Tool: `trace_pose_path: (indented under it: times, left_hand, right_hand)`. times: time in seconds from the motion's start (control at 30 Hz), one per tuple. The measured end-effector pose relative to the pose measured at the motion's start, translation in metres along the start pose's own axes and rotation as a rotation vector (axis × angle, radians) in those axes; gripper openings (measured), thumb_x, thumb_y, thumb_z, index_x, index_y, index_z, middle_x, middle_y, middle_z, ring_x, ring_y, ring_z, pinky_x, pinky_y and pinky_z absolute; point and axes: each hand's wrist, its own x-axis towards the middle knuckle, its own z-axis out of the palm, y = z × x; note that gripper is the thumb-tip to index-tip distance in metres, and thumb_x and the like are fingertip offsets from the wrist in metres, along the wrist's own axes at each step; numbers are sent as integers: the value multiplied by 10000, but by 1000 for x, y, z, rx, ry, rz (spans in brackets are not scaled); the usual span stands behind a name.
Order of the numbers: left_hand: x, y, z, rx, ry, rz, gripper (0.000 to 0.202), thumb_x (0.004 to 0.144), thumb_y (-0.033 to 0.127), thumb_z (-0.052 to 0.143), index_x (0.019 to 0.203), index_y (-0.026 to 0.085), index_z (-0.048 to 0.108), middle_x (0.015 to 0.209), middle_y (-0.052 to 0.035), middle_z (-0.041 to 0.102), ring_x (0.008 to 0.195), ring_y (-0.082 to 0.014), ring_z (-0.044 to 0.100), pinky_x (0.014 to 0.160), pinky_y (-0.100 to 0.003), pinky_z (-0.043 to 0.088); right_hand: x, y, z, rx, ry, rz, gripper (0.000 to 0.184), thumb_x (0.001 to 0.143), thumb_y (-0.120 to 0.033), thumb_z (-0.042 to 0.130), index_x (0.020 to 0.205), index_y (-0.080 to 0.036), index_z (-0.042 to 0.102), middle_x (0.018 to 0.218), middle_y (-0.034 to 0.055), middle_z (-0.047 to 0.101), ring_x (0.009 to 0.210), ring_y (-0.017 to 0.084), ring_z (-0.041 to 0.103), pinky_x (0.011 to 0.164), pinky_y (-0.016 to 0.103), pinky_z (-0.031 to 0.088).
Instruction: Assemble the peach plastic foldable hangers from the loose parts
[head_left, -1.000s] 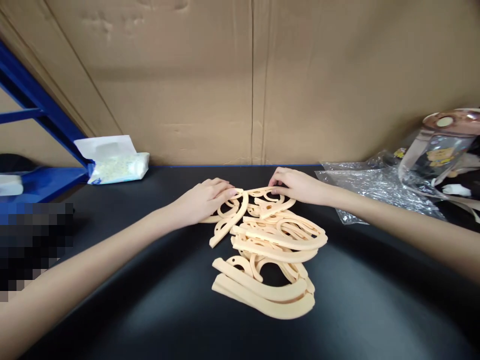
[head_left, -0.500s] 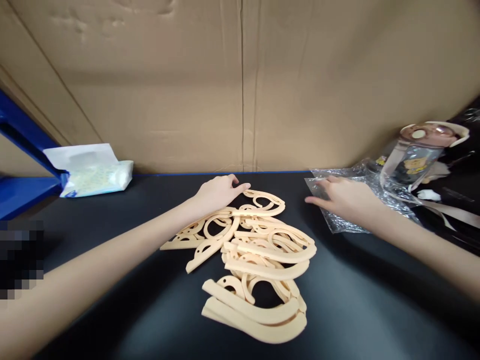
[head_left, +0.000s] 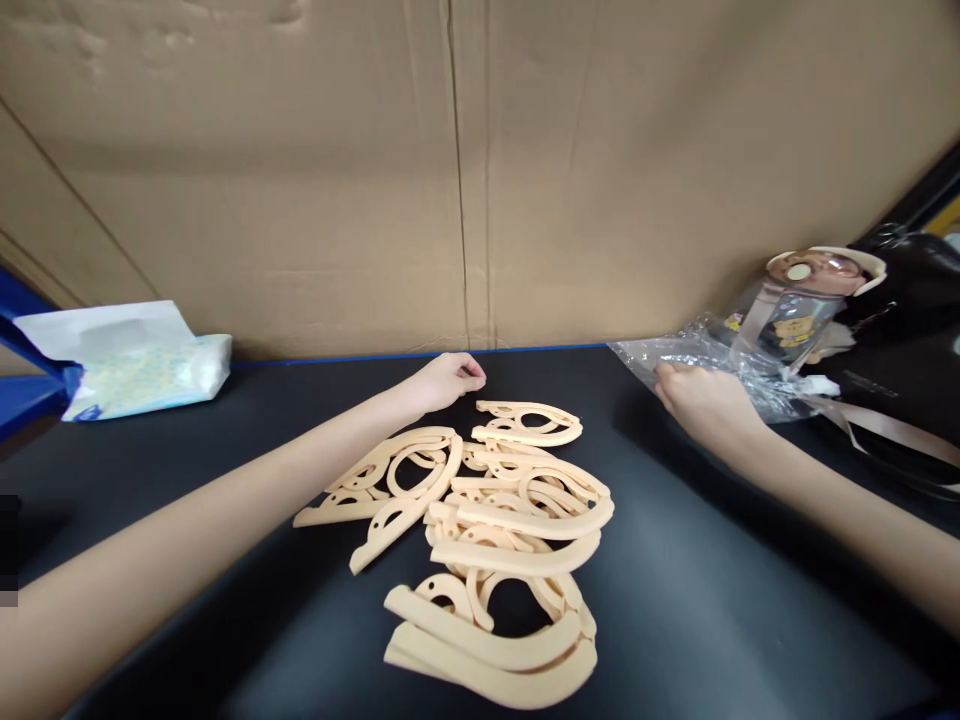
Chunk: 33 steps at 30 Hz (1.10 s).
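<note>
A pile of several flat cream-coloured curved pieces (head_left: 495, 520) lies in the middle of the black table (head_left: 712, 610). My left hand (head_left: 448, 381) rests on the table just behind the pile, fingers curled loosely, touching none of the pieces. My right hand (head_left: 701, 402) is off to the right, fingers closed on the edge of a crumpled clear plastic bag (head_left: 675, 355) at the table's back right.
A cardboard wall (head_left: 465, 170) stands behind the table. A pack of tissues (head_left: 142, 370) lies at the back left beside a blue shelf frame (head_left: 30, 385). A drinking bottle with a pink lid (head_left: 802, 305) and a black bag with straps (head_left: 900, 380) sit at the right.
My right hand left the pile and moved right onto the plastic bag. My left hand slid off the pieces to the table behind them. The view shifted right.
</note>
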Motion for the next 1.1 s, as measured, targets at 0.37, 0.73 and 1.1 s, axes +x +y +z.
trace_pose_path:
  times: [0.37,0.73,1.1]
  left_hand:
    - [-4,4,9,101,-56,163,268,855,378,653,996,150,665,1088,-74,642,975,-218,620,857,-394,522]
    - [-32,1,-5,-30,116,37,320,806,482,602,709,185,670,693,-30,682,645,-188,597,612,-300,397]
    - [-18,36,-19,-747,288,234,260,856,341,549,985,152,674,1101,-76,720,986,-163,653,851,-281,479]
  right_hand:
    - [28,-10,-6,173,50,-57,321,928,-206,406,905,-109,711,951,179,713,911,292,675,694,343,480]
    - [30,-85,-28,805,17,-537,164,892,-288,544,888,-187,674,977,69,622,946,203,599,860,350,471]
    - [56,-78,-76,1451,160,-337,359,746,-488,717,752,-183,527,650,-16,590,557,105,521,513,241,413]
